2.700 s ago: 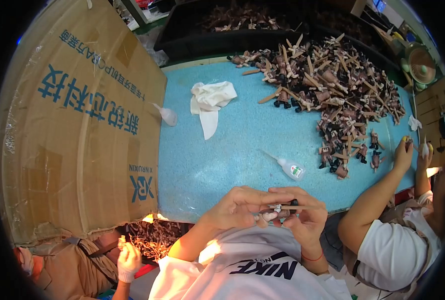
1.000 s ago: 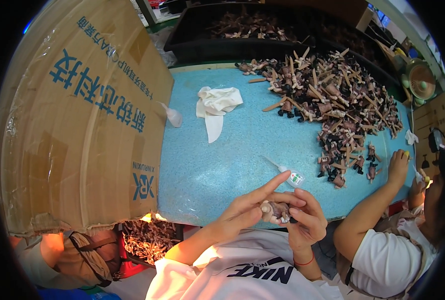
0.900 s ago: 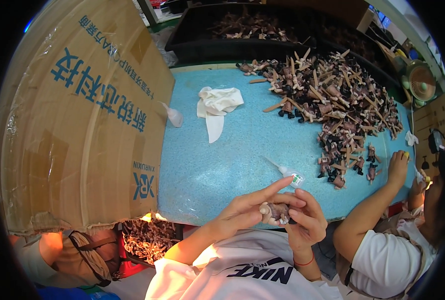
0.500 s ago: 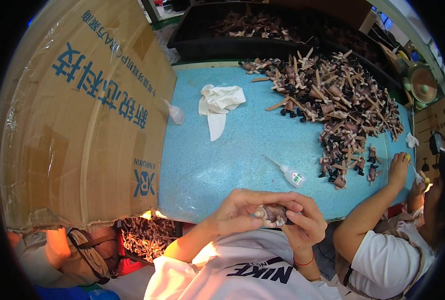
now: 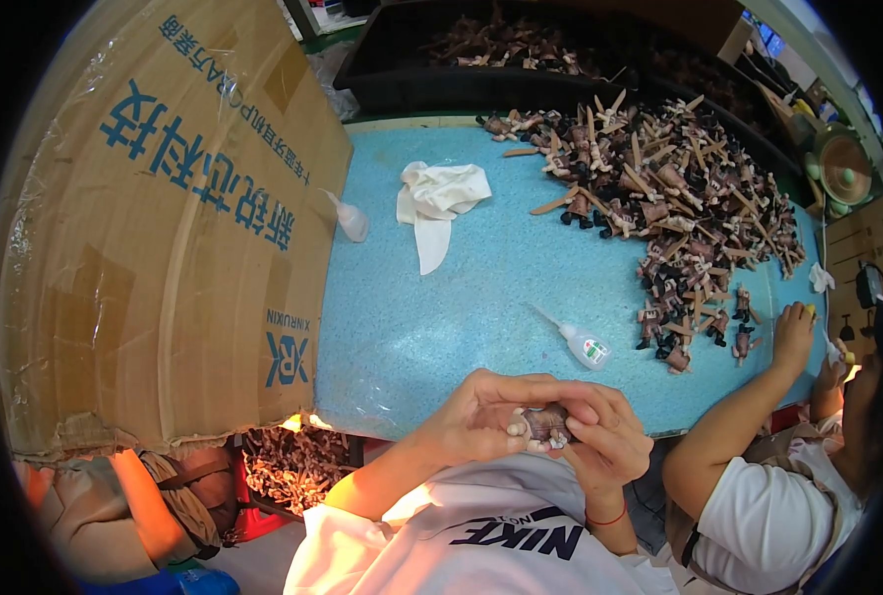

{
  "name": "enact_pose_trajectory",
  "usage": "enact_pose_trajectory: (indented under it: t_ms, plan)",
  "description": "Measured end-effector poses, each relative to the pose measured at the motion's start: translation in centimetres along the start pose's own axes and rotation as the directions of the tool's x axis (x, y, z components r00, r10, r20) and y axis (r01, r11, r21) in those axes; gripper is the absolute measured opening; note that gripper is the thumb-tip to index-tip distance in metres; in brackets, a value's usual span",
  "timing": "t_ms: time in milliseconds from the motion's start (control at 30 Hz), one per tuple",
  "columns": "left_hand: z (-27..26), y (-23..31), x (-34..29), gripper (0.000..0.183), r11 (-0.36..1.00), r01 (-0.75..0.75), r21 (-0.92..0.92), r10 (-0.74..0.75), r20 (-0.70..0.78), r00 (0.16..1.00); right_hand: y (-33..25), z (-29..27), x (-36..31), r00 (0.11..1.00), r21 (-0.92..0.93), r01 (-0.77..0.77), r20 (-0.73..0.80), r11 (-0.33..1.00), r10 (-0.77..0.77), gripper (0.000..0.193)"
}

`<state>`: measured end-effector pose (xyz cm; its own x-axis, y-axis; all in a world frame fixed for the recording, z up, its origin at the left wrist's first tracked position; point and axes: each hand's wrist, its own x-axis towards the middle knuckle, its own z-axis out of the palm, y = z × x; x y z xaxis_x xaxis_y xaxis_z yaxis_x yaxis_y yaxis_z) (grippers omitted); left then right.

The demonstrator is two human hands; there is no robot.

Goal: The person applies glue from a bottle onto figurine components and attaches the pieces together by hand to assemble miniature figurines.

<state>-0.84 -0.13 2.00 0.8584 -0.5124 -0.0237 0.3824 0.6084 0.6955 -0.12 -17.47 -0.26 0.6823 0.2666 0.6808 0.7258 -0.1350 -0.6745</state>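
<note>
- Figurine (image 5: 538, 427), one, by the near edge of the blue tabletop (image 5: 421, 322), pinched by both left hand (image 5: 473, 415) and right hand (image 5: 608, 436).
- Squeeze bottles (image 5: 587, 349), two, on the tabletop.
- White cloth (image 5: 443, 190), one, on the tabletop.
- Figurine heap (image 5: 674, 203), too tangled to count, at the tabletop's far right.

Figurine (image 5: 544, 424) apparently brown and cream, tabletop (image 5: 441, 322) blue
</note>
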Motion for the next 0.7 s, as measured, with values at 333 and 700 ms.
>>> enact_pose_trajectory:
  t_ms: [333, 700]
  plan:
    - [-0.2, -0.6, 0.3, 0.06, 0.999, -0.005, -0.038, 0.005, 0.009, 1.0, 0.0, -0.3, -0.1, 1.0, -0.007, -0.028, -0.012, 1.0, 0.028, 0.04]
    - [-0.7, -1.4, 0.4, 0.064, 0.991, -0.04, -0.13, 0.048, 0.057, 0.997, -0.8, -0.5, 0.2, 0.997, -0.04, -0.078, -0.008, 0.996, 0.078, 0.039]
